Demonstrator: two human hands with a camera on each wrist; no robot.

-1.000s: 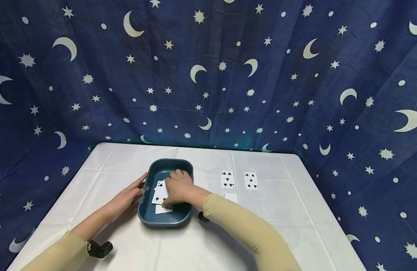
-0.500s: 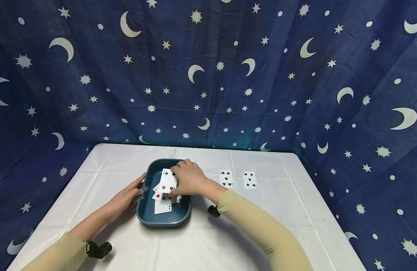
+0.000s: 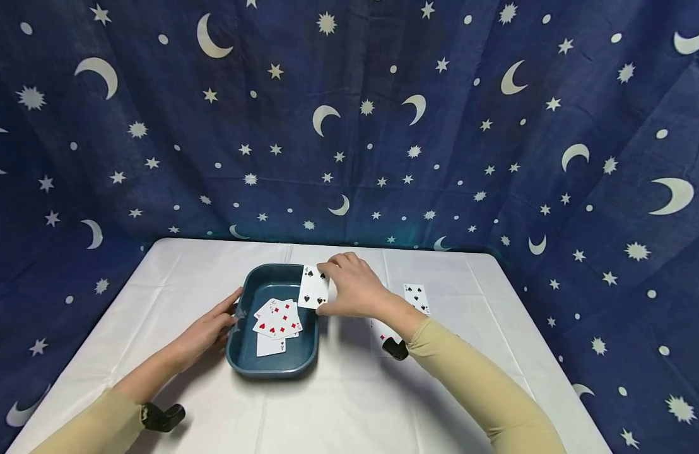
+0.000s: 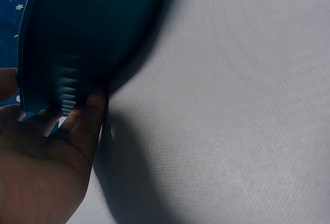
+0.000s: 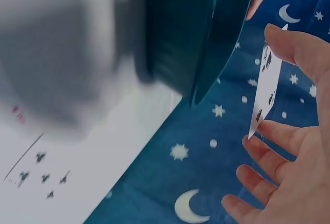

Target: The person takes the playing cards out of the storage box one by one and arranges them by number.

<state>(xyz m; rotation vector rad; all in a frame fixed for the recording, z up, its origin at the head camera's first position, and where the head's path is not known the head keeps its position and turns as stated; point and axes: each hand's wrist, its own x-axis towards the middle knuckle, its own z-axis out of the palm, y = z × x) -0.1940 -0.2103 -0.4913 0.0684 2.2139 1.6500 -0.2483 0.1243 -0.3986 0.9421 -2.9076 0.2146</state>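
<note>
Right hand (image 3: 355, 287): fingers pinch a card (image 3: 311, 289) by its edges, likely leaving its face readable, over the right rim of the tray (image 3: 272, 372) | left hand (image 3: 204, 329): fingers straight against its left wall, apparently steadying it | other cards (image 3: 277, 320) overlap inside

A blue curtain (image 3: 372, 151) with pale moons (image 3: 207, 41), stars (image 3: 326, 23) and dots (image 3: 393, 69) hangs behind and beside the white table (image 3: 338, 410).

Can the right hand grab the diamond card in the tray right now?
Probably not as is: the right hand is pinching a spade card, though nothing covers the diamond card in the tray.
</note>
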